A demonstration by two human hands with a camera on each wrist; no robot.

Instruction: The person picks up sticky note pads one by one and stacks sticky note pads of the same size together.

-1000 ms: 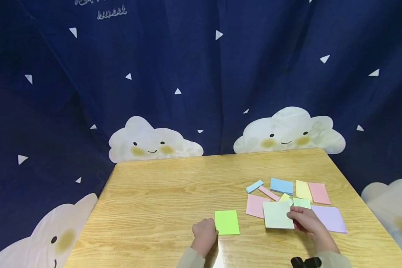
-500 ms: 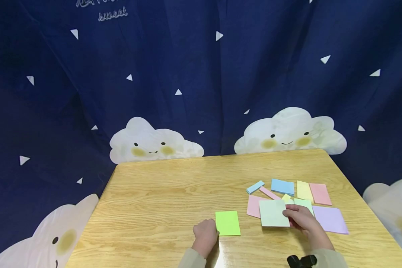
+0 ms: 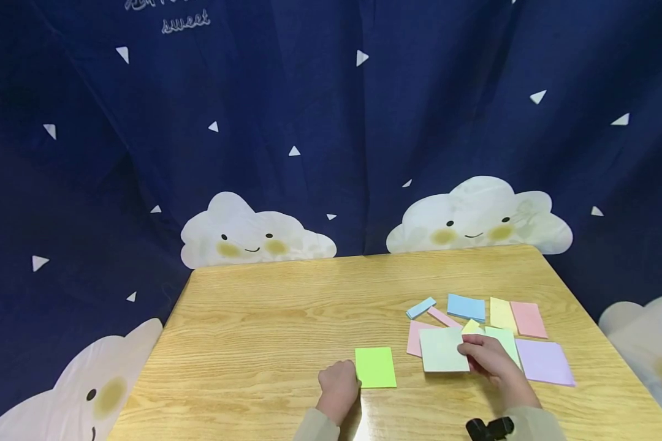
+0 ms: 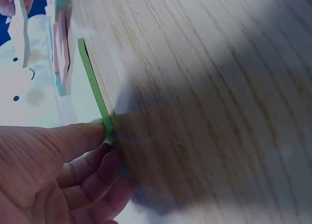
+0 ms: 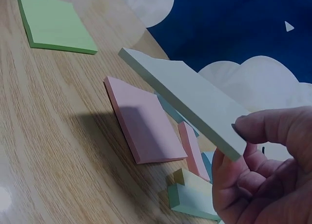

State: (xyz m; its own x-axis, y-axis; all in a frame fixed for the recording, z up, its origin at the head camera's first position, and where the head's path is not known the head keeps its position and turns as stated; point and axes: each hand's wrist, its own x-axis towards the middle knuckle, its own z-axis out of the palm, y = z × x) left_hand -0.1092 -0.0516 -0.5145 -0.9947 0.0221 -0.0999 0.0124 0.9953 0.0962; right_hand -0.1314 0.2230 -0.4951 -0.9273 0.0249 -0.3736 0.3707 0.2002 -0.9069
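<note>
A navy curtain [image 3: 254,92] printed with smiling clouds backs a wood-grain worktop [image 3: 265,318]. At left, the person's left hand [image 3: 338,384], in a beige sleeve, pinches a lime-green sticky-note pad [image 3: 375,367] between thumb and forefinger at the near-left corner, the pad lying on the worktop.

Farther right, a pink square pad [image 3: 414,340] lies on the wood, partly hidden in the head view, with a light-blue strip pad [image 3: 421,307] and a slim pink strip pad [image 3: 443,317] just beyond it. In front, a pale mint pad [image 3: 444,352] is held up off the worktop, its shadow falling across the pink square. A blue pad [image 3: 466,307] lies behind, and a small yellow pad [image 3: 471,326] sits nearer. Gripping the mint pad's right edge between thumb and fingers is the right hand [image 3: 488,358], a black device [image 3: 490,429] at its wrist. Beyond it lie a pale yellow pad [image 3: 502,315], a light-green pad [image 3: 506,342], a rose pad [image 3: 528,320] and, nearer, a lavender pad [image 3: 544,361].
</note>
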